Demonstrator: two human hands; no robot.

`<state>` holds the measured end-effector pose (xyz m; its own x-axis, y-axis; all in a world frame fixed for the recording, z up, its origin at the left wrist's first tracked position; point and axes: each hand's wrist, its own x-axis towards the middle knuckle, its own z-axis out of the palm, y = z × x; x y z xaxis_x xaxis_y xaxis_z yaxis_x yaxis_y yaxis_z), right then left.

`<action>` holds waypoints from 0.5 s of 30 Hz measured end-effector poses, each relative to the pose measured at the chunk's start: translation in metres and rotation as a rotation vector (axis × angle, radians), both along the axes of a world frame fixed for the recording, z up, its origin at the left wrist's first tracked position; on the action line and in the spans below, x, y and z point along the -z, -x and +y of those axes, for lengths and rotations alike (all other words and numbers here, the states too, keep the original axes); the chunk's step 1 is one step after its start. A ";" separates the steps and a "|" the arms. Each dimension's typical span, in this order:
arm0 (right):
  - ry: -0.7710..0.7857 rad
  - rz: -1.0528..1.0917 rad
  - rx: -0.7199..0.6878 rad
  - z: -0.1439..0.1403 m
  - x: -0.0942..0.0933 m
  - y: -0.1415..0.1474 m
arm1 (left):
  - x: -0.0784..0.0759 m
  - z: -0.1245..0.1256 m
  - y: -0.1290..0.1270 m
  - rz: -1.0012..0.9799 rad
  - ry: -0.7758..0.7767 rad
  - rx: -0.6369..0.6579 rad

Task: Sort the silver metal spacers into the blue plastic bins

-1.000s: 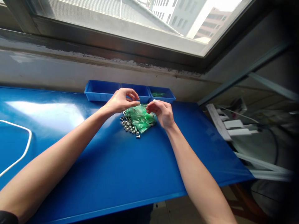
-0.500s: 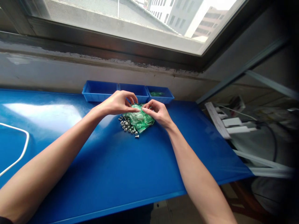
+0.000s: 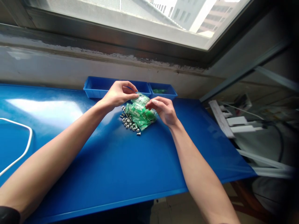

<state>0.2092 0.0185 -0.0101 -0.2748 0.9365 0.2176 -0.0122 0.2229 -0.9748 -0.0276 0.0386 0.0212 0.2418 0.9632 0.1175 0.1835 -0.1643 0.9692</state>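
My left hand (image 3: 121,93) pinches a small clear plastic bag (image 3: 141,99) with green on it by its upper left corner, between thumb and fingers. It is raised over a pile of similar green-and-clear bags (image 3: 140,116) on the blue table. My right hand (image 3: 163,109) is beside the bag's right edge, fingers curled together above the pile; whether anything is in them is hidden. Left of the bags, and touching them, lie several short metal fasteners (image 3: 128,120) with round heads. One fastener (image 3: 138,133) lies apart, nearer to me.
Blue bins (image 3: 98,93) stand in a row against the wall behind the pile. The right bin (image 3: 167,95) contains green bags. A white cable (image 3: 30,137) curves over the table (image 3: 112,174) at left. White plugs (image 3: 243,128) and a metal frame are to the right.
My left hand has lifted a bag up and away from the pile. My right hand has shifted slightly right, farther from the left. The camera view has moved a little.
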 end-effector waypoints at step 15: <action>-0.052 0.074 0.272 0.011 0.009 -0.004 | -0.002 -0.001 0.004 0.396 -0.147 -0.044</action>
